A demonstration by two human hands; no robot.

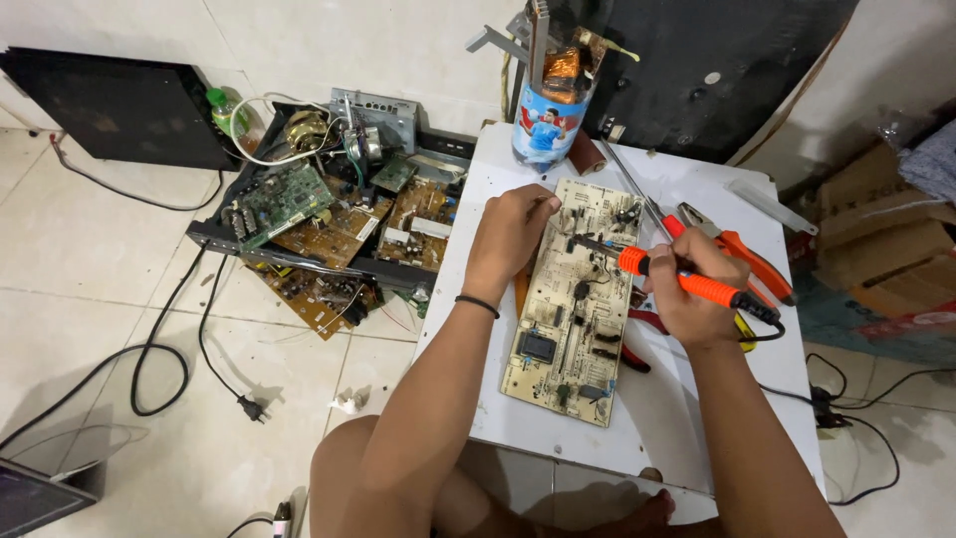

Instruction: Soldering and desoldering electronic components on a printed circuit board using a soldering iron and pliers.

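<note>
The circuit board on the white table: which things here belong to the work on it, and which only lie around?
In use:
- beige circuit board, steadied by the left hand
- orange soldering iron, held in the right hand, tip on the board

Lying about:
- orange pliers
- opened device with green and brown boards on the floor
- blue can of tools
- black power plug

The left hand covers the board's upper left edge. The iron's middle sits inside the right hand. The laptop is cut off at the lower left corner.
</note>
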